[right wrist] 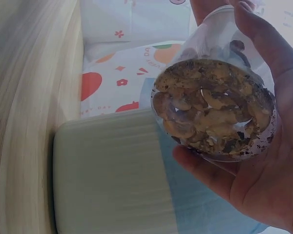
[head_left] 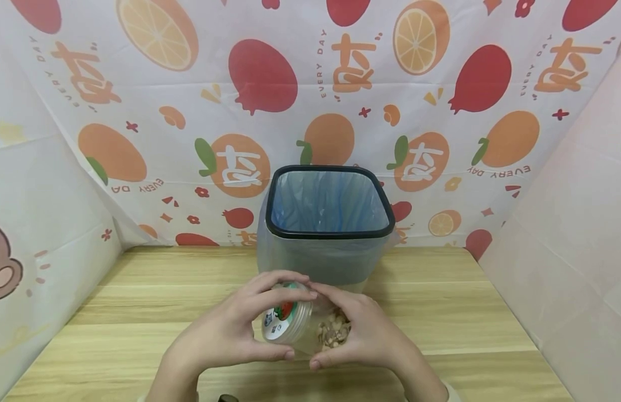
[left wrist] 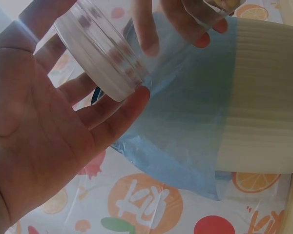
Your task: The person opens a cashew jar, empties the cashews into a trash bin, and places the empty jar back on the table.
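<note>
A clear plastic jar (head_left: 306, 335) lies tilted between my hands, its lidded end toward the left. Brown, nut-like pieces (right wrist: 212, 105) with dark crumbs gather at its bottom end. My left hand (head_left: 240, 324) grips the lid (left wrist: 95, 48), its fingertips around the edge and the palm apart from it. A red, green and white label (head_left: 282, 315) covers the lid's top. My right hand (head_left: 366, 332) holds the jar round its bottom half, thumb on the near side and fingers across the far side.
Behind the jar stands a waste bin (head_left: 310, 257) with a black rim and a bluish bag liner (head_left: 325, 201). A small dark object (head_left: 228, 398) shows at the table's near edge. Fruit-printed cloth (head_left: 300, 128) hangs behind the wooden table (head_left: 441, 301).
</note>
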Tool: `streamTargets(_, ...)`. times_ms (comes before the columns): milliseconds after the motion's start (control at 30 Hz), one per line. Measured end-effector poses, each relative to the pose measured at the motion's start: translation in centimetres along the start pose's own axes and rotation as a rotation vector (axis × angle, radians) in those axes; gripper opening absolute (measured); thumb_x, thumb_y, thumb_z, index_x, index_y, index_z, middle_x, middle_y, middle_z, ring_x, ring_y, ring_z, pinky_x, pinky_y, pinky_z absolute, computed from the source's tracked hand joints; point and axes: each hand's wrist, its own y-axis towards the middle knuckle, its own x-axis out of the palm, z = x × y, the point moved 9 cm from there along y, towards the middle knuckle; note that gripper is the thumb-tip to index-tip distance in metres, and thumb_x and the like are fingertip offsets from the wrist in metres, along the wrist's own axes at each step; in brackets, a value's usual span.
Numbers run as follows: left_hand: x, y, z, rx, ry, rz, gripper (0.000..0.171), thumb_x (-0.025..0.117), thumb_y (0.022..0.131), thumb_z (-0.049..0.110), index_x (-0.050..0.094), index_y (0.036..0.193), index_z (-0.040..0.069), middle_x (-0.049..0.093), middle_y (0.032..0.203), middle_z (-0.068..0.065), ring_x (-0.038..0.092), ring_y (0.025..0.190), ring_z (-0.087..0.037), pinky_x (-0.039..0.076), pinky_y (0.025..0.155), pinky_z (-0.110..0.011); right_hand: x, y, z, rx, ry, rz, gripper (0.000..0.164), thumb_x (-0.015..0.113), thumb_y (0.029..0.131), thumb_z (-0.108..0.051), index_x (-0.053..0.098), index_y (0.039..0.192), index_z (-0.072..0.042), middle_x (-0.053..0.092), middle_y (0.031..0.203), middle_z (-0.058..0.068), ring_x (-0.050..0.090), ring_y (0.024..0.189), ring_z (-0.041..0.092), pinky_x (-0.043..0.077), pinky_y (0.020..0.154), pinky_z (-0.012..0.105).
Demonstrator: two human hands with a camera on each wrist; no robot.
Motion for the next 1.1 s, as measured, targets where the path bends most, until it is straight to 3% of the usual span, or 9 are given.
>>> streamTargets(333, -0.3, -0.2, -1.4, -0.141, 0.003, 0.001, 0.069, 0.083, 0.079, 0.043, 0.054, 0.14, 0.03, 0.051, 0.14, 0.01, 0.052, 0.127, -0.011, 0.049, 0.101, -0.03, -0.4, 0.1, 0.0, -0.005, -0.117, 0.053, 0.104, 0.083, 0.064, -0.067, 0.039, 0.152, -0.032, 0.051, 0.146, -0.014, 0.056, 0.127, 0.007, 0.052, 0.1, 0.035)
streamTargets(633, -0.9, -0.3, -1.7, -0.153, -0.021, 0.026, 0.073, 0.086, 0.078, 0.038, 0.052, 0.142, 0.027, 0.052, 0.139, 0.01, 0.054, 0.124, -0.009, 0.051, 0.096, -0.031, -0.7, -0.1, 0.4, 0.048, -0.112, 0.056, 0.104, 0.082, 0.063, -0.069, 0.039, 0.152, -0.036, 0.049, 0.146, -0.017, 0.054, 0.128, 0.007, 0.051, 0.101, 0.036)
streamTargets(833, -1.8, -0.8, -2.3, -0.171, -0.047, 0.081, 0.078, 0.09, 0.074, 0.031, 0.05, 0.14, 0.023, 0.057, 0.135, 0.005, 0.056, 0.117, -0.01, 0.054, 0.081, -0.03, -0.9, -0.1, 0.2, 0.018, -0.126, 0.075, 0.104, 0.083, 0.063, -0.067, 0.041, 0.152, -0.032, 0.051, 0.146, -0.014, 0.055, 0.128, 0.009, 0.051, 0.101, 0.038)
streamTargets(1100, -3.7, -1.9, -4.2, -0.292, -0.022, 0.202, 0.08, 0.093, 0.068, 0.03, 0.046, 0.132, 0.018, 0.062, 0.129, 0.003, 0.06, 0.111, -0.011, 0.052, 0.084, -0.024, -1.1, -0.1, 0.1, 0.005, -0.128, 0.088, 0.106, 0.084, 0.062, -0.066, 0.041, 0.152, -0.03, 0.051, 0.147, -0.011, 0.056, 0.128, 0.012, 0.051, 0.102, 0.039)
